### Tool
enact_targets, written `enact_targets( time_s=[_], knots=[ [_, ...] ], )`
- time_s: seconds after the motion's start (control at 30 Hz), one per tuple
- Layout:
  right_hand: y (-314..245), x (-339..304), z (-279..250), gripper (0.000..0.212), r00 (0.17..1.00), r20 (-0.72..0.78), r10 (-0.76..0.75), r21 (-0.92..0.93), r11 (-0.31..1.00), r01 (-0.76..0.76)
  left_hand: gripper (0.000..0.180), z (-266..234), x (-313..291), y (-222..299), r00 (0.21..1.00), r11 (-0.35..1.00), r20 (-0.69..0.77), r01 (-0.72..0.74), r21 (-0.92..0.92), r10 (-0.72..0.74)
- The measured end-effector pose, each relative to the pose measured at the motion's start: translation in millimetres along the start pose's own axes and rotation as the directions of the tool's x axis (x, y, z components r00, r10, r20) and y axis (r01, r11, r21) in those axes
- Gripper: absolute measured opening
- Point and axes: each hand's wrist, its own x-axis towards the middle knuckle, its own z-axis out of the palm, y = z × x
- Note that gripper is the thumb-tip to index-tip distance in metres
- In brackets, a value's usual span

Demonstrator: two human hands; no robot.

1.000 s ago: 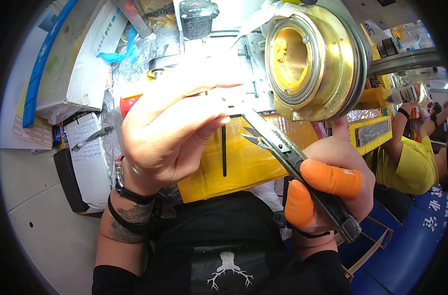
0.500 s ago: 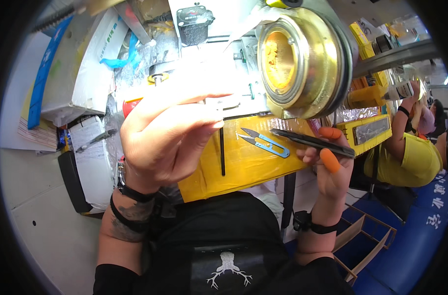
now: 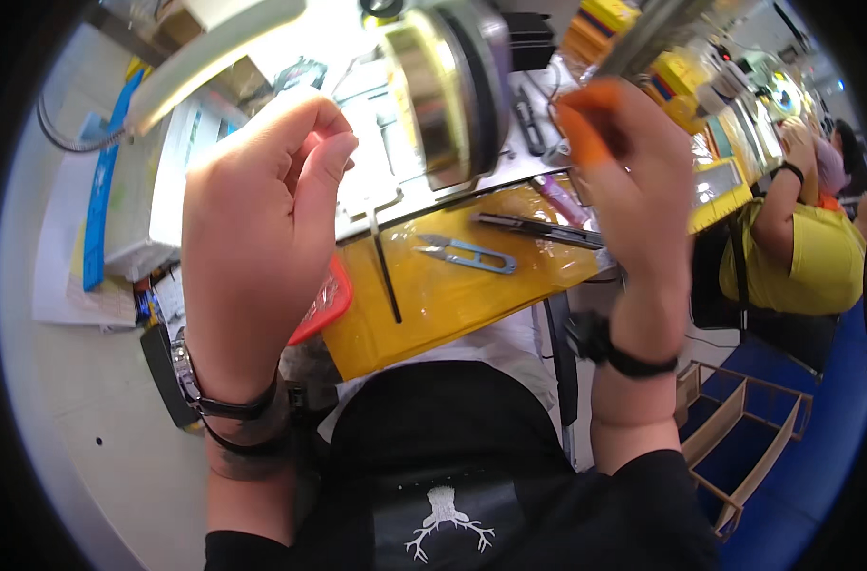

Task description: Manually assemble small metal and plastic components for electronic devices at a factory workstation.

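Note:
My left hand point(image 3: 262, 200) is raised over the bench's left side, thumb pressed to curled fingers; whatever they pinch is hidden. Across from it, my right hand point(image 3: 633, 181), with orange finger cots point(image 3: 585, 124), is curled, fingertips drawn toward the thumb; blur hides anything between them. Below and between the hands, blue thread snips point(image 3: 468, 253) lie on the yellow covered surface point(image 3: 367, 333). Dark slim tweezers point(image 3: 538, 229) rest there too, their right end near my right wrist. A blurred brass-coloured cylinder point(image 3: 428, 105) hangs between the hands.
A red tray point(image 3: 331, 309) shows partly behind my left hand. A thin black rod point(image 3: 386, 276) lies left of the snips. A lit lamp arm point(image 3: 214, 67) crosses the upper left. At right sits a person in yellow point(image 3: 804, 252), near a wooden frame point(image 3: 738, 447).
My right hand has let go of the tweezers and risen; they now lie on the yellow surface. My left hand has moved up and left. The view has shifted, and the red tray shows more.

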Motion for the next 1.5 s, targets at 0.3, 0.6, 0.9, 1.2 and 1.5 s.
enact_targets(
  time_s=[0.3, 0.6, 0.9, 1.2, 1.5],
  knots=[
    [37, 58, 41, 0.015, 0.887, 0.462, 0.001, 0.424, 0.878, -0.222, 0.02, 19, 17, 36, 0.901, 0.905, 0.09, 0.419, 0.074, -0.425],
    [44, 64, 59, 0.014, 0.847, 0.507, -0.158, 0.484, 0.866, -0.128, 0.023, 32, 21, 19, 0.968, 0.968, 0.1, 0.239, -0.079, -0.231],
    [46, 60, 64, 0.018, 0.831, 0.534, -0.153, 0.416, 0.904, -0.102, 0.02, 34, 15, 26, 0.963, 0.958, 0.034, 0.271, -0.09, -0.269],
    [17, 36, -91, 0.025, 0.9, -0.437, -0.011, 0.372, 0.908, 0.191, 0.019, -48, -51, -23, 0.95, 0.971, -0.212, 0.24, 0.015, -0.231],
    [-19, 92, -238, 0.025, 0.436, -0.882, -0.181, 0.095, 0.836, 0.54, 0.044, -59, -157, -103, 0.895, 0.936, -0.423, 0.26, 0.238, -0.141]
  ],
)
